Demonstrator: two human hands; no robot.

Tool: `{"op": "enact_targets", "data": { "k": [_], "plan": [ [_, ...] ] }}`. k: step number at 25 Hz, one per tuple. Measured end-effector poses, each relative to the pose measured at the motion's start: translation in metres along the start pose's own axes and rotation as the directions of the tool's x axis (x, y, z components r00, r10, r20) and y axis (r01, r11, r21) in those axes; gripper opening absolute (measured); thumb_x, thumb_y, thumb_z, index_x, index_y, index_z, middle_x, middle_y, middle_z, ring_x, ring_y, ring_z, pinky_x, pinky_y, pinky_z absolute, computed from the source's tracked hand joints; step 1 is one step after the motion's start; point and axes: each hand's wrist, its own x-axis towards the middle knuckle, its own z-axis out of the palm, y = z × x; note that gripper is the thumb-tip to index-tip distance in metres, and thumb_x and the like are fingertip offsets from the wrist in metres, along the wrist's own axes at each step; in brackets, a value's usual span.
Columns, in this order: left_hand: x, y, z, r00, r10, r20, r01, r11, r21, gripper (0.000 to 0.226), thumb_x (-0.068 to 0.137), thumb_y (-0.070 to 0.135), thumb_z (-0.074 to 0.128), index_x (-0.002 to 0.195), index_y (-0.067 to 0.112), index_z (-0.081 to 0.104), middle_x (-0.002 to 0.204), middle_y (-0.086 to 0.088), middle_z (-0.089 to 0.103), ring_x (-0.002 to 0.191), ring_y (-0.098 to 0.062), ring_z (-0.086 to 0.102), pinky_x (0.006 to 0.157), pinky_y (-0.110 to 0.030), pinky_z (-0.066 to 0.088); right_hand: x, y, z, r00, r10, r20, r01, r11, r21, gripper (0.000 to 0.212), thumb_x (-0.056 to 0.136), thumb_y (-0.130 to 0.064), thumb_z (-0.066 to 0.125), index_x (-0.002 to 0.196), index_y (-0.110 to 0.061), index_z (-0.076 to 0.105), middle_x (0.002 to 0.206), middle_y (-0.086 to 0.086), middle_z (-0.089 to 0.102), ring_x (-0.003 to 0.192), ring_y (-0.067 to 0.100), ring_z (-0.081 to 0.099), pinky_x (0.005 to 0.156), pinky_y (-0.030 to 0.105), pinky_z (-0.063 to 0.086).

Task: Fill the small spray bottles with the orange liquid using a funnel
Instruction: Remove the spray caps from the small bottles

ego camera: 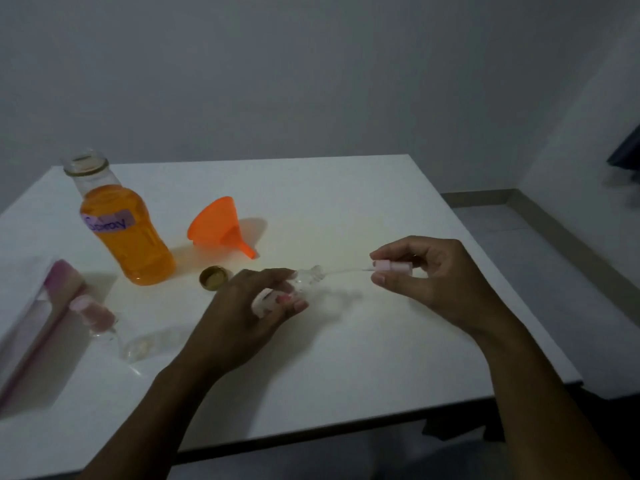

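Observation:
My left hand (pixel 249 306) grips a small clear spray bottle (pixel 308 277) lying sideways, its open neck pointing right. My right hand (pixel 426 275) pinches the pink spray head (pixel 393 266), whose thin tube runs left toward the bottle's neck, pulled out. An uncapped bottle of orange liquid (pixel 128 230) with a purple label stands at the left. An orange funnel (pixel 220 225) lies on its side beside it. A second small spray bottle with a pink cap (pixel 93 315) lies at the left.
A gold lid (pixel 214 277) rests upside down near the big bottle. A pink and white box (pixel 31 327) and a clear plastic bag (pixel 149 344) lie at the left on the white table (pixel 346 358), whose right edge drops to the floor.

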Motion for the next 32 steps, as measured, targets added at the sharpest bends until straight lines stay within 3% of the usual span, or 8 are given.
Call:
{"op": "enact_targets", "data": {
  "k": [4,8,11,21,24,27,30,32],
  "plan": [
    [0.004,0.012,0.009,0.993,-0.111,-0.036,0.101,0.974,-0.202,0.043,0.076,0.056,0.065,0.112,0.034,0.061,0.096,0.025,0.069,0.086,-0.001,0.064,0.066,-0.024,0.051,-0.017,0.020,-0.039,0.987,0.082,-0.139,-0.066,0.991,0.117,0.023,0.072,-0.015,0.087,0.093,-0.017,0.079,0.090,0.007,0.078,0.087,0.037,0.070,0.081,0.047,0.060],
    [0.014,0.041,0.041,0.986,-0.166,-0.001,0.151,0.899,-0.411,0.042,0.074,0.039,0.074,0.112,0.026,0.061,0.097,0.013,0.073,0.083,-0.006,0.071,0.073,-0.031,0.058,-0.027,0.053,-0.055,0.915,0.265,-0.306,-0.173,0.939,0.296,0.029,0.071,-0.007,0.087,0.097,-0.007,0.075,0.091,0.008,0.080,0.090,0.031,0.076,0.080,0.034,0.062],
    [0.028,0.065,0.076,0.988,-0.156,0.023,0.147,0.859,-0.491,0.040,0.076,0.030,0.077,0.112,0.021,0.061,0.097,0.008,0.074,0.084,-0.008,0.072,0.077,-0.035,0.059,-0.034,0.074,-0.061,0.842,0.307,-0.443,-0.170,0.932,0.321,0.033,0.073,-0.004,0.086,0.103,-0.013,0.073,0.094,0.006,0.079,0.091,0.023,0.076,0.076,0.027,0.061],
    [0.070,0.116,0.149,0.993,-0.095,0.067,0.116,0.859,-0.499,0.041,0.080,0.030,0.075,0.116,0.019,0.060,0.103,0.012,0.070,0.084,0.002,0.067,0.070,-0.009,0.049,-0.023,0.107,-0.061,0.807,0.168,-0.566,-0.192,0.981,0.017,0.030,0.085,-0.014,0.075,0.115,-0.017,0.069,0.093,-0.005,0.075,0.083,0.006,0.073,0.072,0.021,0.061],
    [0.075,0.119,0.156,0.989,-0.121,0.082,0.146,0.844,-0.516,0.042,0.079,0.030,0.076,0.117,0.022,0.060,0.105,0.014,0.069,0.087,0.003,0.066,0.070,-0.008,0.048,-0.010,0.114,-0.062,0.823,0.094,-0.560,-0.207,0.968,-0.141,0.025,0.089,-0.017,0.072,0.113,-0.015,0.070,0.093,-0.002,0.077,0.078,0.004,0.073,0.069,0.020,0.061],
    [0.076,0.116,0.161,0.987,-0.133,0.090,0.160,0.844,-0.511,0.047,0.078,0.032,0.077,0.121,0.022,0.059,0.109,0.014,0.069,0.091,0.005,0.065,0.073,-0.008,0.049,0.000,0.121,-0.064,0.819,0.049,-0.572,-0.214,0.951,-0.225,0.024,0.092,-0.020,0.069,0.114,-0.013,0.068,0.096,0.000,0.077,0.080,0.004,0.071,0.065,0.007,0.054],
    [0.077,0.112,0.164,0.984,-0.142,0.111,0.178,0.864,-0.471,0.054,0.076,0.034,0.079,0.124,0.023,0.058,0.113,0.013,0.068,0.094,0.006,0.064,0.076,-0.009,0.049,0.002,0.121,-0.063,0.829,0.089,-0.551,-0.247,0.944,-0.219,0.036,0.088,-0.018,0.074,0.122,-0.014,0.064,0.101,0.000,0.074,0.086,0.010,0.071,0.063,0.001,0.047],
    [0.078,0.107,0.162,0.976,-0.153,0.158,0.211,0.855,-0.473,0.063,0.071,0.034,0.083,0.127,0.025,0.055,0.114,0.013,0.068,0.097,0.005,0.064,0.082,-0.011,0.050,-0.003,0.116,-0.062,0.834,0.184,-0.521,-0.302,0.941,-0.150,0.061,0.081,-0.018,0.082,0.134,-0.018,0.053,0.108,-0.004,0.067,0.092,0.012,0.067,0.065,0.005,0.045]
  ]
}}
